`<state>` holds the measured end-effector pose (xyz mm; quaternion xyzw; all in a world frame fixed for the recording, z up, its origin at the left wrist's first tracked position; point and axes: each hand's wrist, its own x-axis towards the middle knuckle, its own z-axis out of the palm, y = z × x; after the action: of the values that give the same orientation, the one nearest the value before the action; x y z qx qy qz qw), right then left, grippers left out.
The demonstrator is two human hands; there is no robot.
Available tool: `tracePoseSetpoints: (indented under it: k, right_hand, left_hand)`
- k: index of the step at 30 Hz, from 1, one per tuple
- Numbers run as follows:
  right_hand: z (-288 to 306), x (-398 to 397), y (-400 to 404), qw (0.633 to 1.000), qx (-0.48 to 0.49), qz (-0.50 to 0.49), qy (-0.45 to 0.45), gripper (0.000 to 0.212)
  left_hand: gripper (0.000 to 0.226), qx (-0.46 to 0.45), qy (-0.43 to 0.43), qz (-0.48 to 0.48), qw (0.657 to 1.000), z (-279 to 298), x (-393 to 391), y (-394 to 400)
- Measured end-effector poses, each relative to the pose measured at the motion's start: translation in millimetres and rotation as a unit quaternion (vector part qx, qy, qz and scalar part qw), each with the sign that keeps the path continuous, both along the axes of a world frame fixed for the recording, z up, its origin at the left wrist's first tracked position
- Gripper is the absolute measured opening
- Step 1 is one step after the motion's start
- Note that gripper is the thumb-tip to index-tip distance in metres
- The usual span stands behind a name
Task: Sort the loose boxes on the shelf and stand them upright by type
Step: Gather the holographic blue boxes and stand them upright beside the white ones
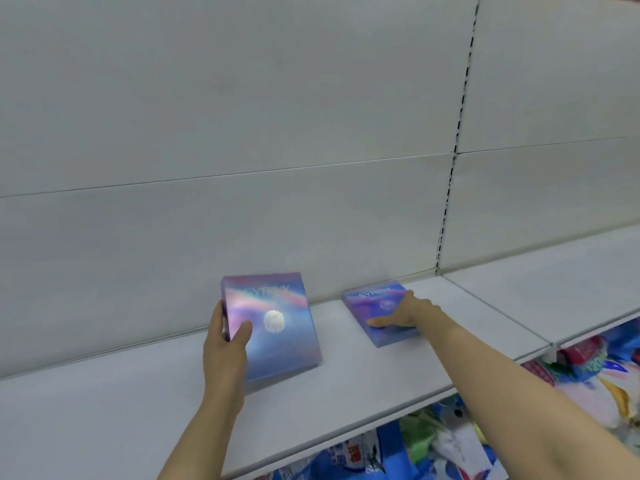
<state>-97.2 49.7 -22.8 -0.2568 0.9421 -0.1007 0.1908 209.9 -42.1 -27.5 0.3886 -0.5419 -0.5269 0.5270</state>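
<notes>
Two blue-and-pink boxes with a moon picture are on the white shelf [121,403]. The left box [277,327] is tilted up, its lower edge on the shelf and its top leaning back toward the wall. My left hand [227,344] grips its left edge, thumb on the front face and fingers behind. The right box [369,308] lies flat near the back of the shelf. My right hand [403,315] rests on top of it with the thumb stretched across the face; the fingers on the far side are hidden.
A white back panel rises behind the shelf, with a slotted upright [450,188] at the right. A second shelf section [554,289] continues to the right. Colourful packaged goods [433,445] fill the level below the shelf's front edge.
</notes>
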Motion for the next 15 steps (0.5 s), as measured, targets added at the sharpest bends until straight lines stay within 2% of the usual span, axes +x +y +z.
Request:
tracePoseSetpoints:
  k: [5, 8, 10, 12, 15]
  right_hand:
    - [10.3, 0.1, 2.0, 0.999, -0.027, -0.020, 0.031, 0.136]
    - [8.9, -1.6, 8.9, 0.990, -0.131, -0.049, 0.002, 0.107]
    - [-0.9, 5.6, 16.3, 0.963, -0.260, -0.056, -0.040, 0.083]
    - [-14.1, 26.0, 21.6, 0.925, -0.369, -0.059, -0.059, 0.076]
    - [-25.5, 71.9, 22.9, 0.882, -0.460, -0.070, -0.078, 0.065]
  left_hand:
    - [0.058, -0.013, 0.010, 0.014, 1.000, -2.3, 19.3, 2.5]
    - [0.065, -0.018, 0.032, 0.024, 0.999, 0.1, 33.6, 5.7]
    - [0.064, -0.013, 0.063, 0.028, 0.998, 3.4, 43.8, 8.0]
    - [0.064, -0.005, 0.090, 0.031, 0.995, 6.5, 56.9, 6.8]
    - [0.064, 0.003, 0.115, 0.037, 0.993, 8.3, 81.0, -0.4]
